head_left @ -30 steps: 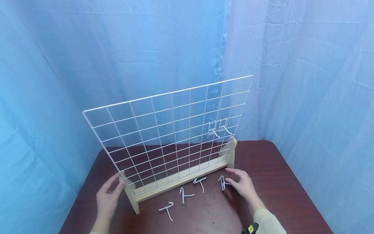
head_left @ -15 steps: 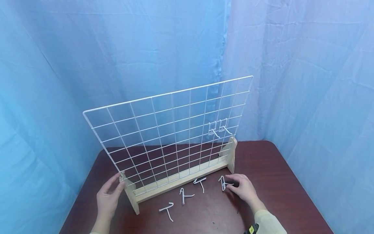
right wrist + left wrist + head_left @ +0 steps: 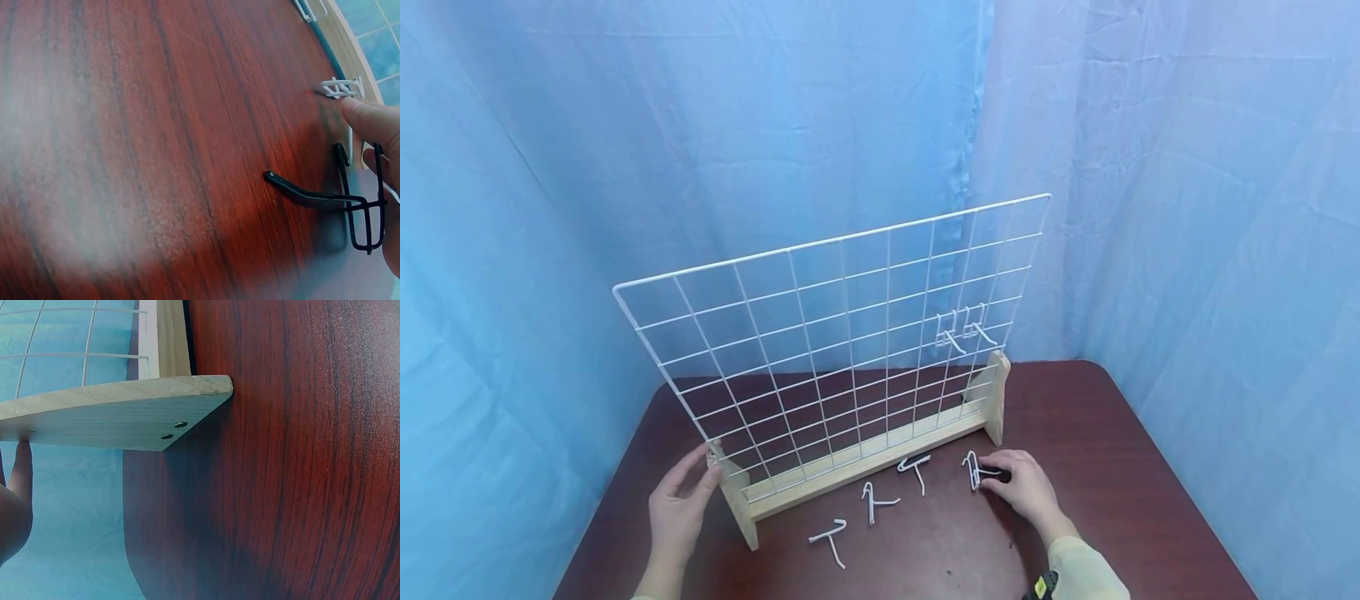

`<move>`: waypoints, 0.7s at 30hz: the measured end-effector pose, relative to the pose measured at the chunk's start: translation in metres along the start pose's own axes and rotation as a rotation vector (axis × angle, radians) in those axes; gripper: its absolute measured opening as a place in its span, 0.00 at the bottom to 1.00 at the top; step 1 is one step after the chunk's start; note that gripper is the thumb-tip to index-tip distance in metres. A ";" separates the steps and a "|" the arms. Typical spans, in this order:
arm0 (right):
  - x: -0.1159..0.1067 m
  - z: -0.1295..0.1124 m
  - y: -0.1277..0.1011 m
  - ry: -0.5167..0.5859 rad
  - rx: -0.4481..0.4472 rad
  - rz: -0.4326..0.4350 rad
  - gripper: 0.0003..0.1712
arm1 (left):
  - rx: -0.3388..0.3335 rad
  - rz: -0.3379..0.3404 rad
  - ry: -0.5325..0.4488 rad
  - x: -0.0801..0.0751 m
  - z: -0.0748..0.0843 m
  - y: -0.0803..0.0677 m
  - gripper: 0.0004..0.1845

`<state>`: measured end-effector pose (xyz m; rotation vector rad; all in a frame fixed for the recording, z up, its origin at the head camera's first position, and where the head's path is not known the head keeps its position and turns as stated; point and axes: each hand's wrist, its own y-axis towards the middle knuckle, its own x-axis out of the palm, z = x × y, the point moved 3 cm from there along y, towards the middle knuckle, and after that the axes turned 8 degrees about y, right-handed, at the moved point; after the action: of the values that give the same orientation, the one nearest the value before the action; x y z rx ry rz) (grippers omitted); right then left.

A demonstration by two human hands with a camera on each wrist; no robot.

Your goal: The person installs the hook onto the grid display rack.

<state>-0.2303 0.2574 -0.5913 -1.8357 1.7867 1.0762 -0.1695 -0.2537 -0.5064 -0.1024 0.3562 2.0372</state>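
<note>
The left hand (image 3: pixel 676 508) holds the upright at the left end of the pale wooden two-ended stand (image 3: pixel 865 467), thumb and fingers close on either side of its top. The right hand (image 3: pixel 1026 483) is in front of the stand's right end, its thumb and fingers curved and narrowly spaced around the prong of a white T-shaped wire hook (image 3: pixel 342 87). A black wire-framed hook (image 3: pixel 362 203) shows right beside this hand in the right wrist view; I cannot tell which hook it grips, if either.

Three more white metal hooks (image 3: pixel 871 504) sit along the front of the stand, spaced from its middle toward its left end. A white wire grid panel (image 3: pixel 849 342) rises from the stand, with two white hooks (image 3: pixel 953 340) hung above its right end. Under the stand is the dark red-brown wood-grained bench (image 3: pixel 1112 483); behind it hang pale blue fabric curtains (image 3: pixel 850 125).
</note>
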 end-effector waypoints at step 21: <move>0.009 -0.003 0.000 -0.106 -0.041 0.070 0.09 | 0.003 0.014 -0.024 0.001 0.002 -0.001 0.19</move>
<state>-0.2299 0.2493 -0.5960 -1.7163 1.7914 1.2210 -0.1691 -0.2523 -0.5049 -0.0741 0.3453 2.0497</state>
